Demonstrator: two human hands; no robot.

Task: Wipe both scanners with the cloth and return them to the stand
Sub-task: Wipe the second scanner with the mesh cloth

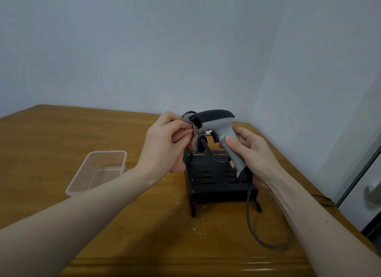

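R grip [250,153] holds grey scanner [222,130] by handle, above black stand [216,177] on desk [61,144]. L grip [165,144] pinches cloth [190,136] against scanner's front end.

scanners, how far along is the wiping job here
Nothing looks finished that this view can confirm. In hand: the right hand grips the grey scanner by its handle above the black stand, while the left hand presses the cloth against its front end. A second scanner sits mostly hidden behind the cloth; whether it was wiped cannot be told. Left: returning the grey scanner to the stand.
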